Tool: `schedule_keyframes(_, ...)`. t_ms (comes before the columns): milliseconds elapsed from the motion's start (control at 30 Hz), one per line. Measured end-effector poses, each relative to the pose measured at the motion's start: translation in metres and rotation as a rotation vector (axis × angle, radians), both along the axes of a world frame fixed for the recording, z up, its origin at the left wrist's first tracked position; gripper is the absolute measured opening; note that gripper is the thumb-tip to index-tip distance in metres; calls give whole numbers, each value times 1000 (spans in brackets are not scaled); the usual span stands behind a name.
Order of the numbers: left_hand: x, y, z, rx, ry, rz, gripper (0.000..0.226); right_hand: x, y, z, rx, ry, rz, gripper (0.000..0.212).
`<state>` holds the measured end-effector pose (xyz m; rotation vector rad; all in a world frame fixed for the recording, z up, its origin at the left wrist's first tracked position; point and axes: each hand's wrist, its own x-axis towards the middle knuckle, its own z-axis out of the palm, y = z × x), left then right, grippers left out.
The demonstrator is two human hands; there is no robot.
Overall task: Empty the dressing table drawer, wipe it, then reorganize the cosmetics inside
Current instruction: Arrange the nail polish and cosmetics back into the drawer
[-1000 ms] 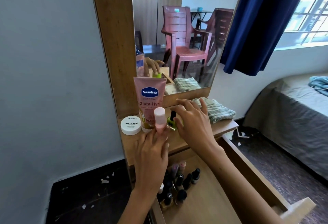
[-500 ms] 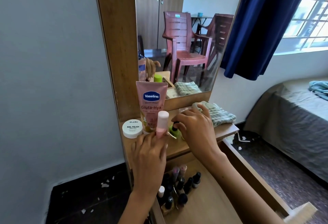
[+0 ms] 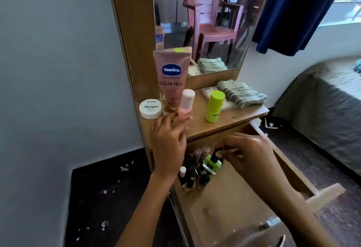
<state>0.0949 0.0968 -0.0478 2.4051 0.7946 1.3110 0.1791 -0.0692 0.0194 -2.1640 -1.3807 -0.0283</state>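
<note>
On the dressing table top (image 3: 230,121) we note our left hand (image 3: 170,145) gripping a pink bottle (image 3: 185,105), while at five o'clock our right hand (image 3: 248,154) pinches a green nail polish bottle (image 3: 212,163) over the open drawer (image 3: 224,197).

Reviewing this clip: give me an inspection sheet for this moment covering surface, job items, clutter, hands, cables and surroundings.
Surface: wooden dressing table top; drawer below it pulled open.
Job's things: Vaseline tube, white nail polish jar, pink bottle and lime stick on top; nail polish bottles grouped in the drawer's back left corner.
Clutter: folded striped cloth on top.
Hands: left hand holds the pink bottle; right hand pinches a green nail polish bottle over the drawer.
Cables: nothing seen.
Surroundings: mirror, blue curtain, bed, debris on dark floor.
</note>
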Motion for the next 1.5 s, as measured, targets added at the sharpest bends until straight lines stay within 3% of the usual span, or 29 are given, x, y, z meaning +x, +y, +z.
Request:
schedule_keyframes(100, -2, 1, -3, -7, -22, -1, 22, -6, -11, -19, -98, 39, -22, 21)
schedule_keyframes(300, -4, 3, -3, -42, -37, 20, 12, -2, -19, -33, -57, 90, -76, 12)
schedule_keyframes(500, -7, -1, 2, -133, -108, 21, 26, 5, -26, -30, -94, 91, -142, 13)
schedule_keyframes(800, -5, 1, -2, -170, -115, 23, 35, 5, -15, -70, -315, 102, -166, 16)
schedule_keyframes(1500, -4, 6, -8, -200, -100, 22, 33, 10, -7, -75, -409, 82, -46, 24)
